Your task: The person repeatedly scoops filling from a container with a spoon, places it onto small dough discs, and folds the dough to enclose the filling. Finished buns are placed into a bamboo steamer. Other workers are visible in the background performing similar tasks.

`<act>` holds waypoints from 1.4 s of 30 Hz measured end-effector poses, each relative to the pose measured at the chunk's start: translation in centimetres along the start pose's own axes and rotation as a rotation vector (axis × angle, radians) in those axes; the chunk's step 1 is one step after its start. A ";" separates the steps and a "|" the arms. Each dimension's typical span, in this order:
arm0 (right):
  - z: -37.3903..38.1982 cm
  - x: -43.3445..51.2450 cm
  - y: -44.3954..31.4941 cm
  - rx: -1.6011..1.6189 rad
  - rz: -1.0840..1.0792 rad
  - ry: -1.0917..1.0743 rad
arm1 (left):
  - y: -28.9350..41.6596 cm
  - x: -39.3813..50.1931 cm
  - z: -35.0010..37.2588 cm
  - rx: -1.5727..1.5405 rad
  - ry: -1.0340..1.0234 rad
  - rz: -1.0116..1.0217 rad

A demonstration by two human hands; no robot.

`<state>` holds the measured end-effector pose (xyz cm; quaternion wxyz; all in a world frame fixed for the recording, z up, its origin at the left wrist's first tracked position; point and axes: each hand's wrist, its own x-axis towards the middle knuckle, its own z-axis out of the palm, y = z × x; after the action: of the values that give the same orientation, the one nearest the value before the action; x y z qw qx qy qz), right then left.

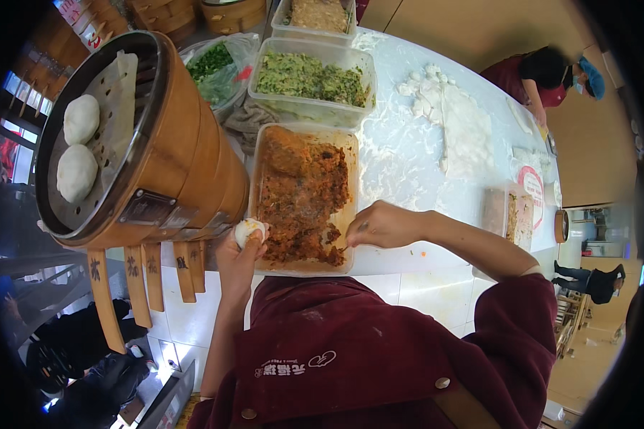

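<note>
Cupped in my left hand (237, 257) is a piece of white bun dough (248, 231) with orange smears on its upper side. The hand is between the steamer stack and the near left corner of a plastic tub of reddish-brown filling (300, 198). Over the tub's right rim, my right hand (387, 225) has its fingers curled in a pinch. A thin dark tool tip seems to show at those fingers, beside the filling; most of the tool is hidden. The tub's bottom is bare along its right side.
Tall bamboo steamers (204, 161) at left hold two white buns (79, 147) on top. Beyond the tub are a green filling tub (311, 80) and a bag of chopped greens (212, 69). Dough (464, 128) lies on the floured table (402, 155). A co-worker (547, 80) stands across.
</note>
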<state>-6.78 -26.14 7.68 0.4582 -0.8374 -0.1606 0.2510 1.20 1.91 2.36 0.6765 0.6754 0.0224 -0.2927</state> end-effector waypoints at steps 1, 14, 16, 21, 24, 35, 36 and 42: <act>-0.3 -0.7 0.3 0.179 0.057 0.053 | 0.1 0.0 0.0 -0.027 0.003 -0.009; 6.7 -3.0 -5.3 0.256 -0.003 1.198 | 2.3 -0.1 6.6 -0.397 -0.125 -0.220; 7.3 -2.1 -6.4 -0.006 -0.060 1.195 | 2.1 -0.8 7.8 -0.354 -0.179 -0.080; 9.0 0.7 -6.5 -0.540 -0.322 1.158 | 1.5 -0.8 9.5 -0.255 -0.125 0.147; 9.4 0.6 -5.8 -0.552 -0.346 1.129 | 1.3 0.1 9.3 -0.321 -0.066 0.085; 6.9 -0.6 -3.4 -0.626 -0.465 0.996 | 3.2 2.3 5.9 -0.844 -0.287 -0.348; 7.3 -0.3 -3.4 -0.635 -0.472 1.013 | 3.4 2.2 6.2 -0.774 -0.270 -0.316; 9.2 0.7 -3.4 -0.656 -0.460 0.976 | 3.4 1.7 7.7 -0.582 -0.115 -0.173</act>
<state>-11.52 -17.68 6.21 0.2403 -0.8964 -0.1777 -0.3272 1.27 -6.19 5.37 0.8144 0.4311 0.1244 -0.3681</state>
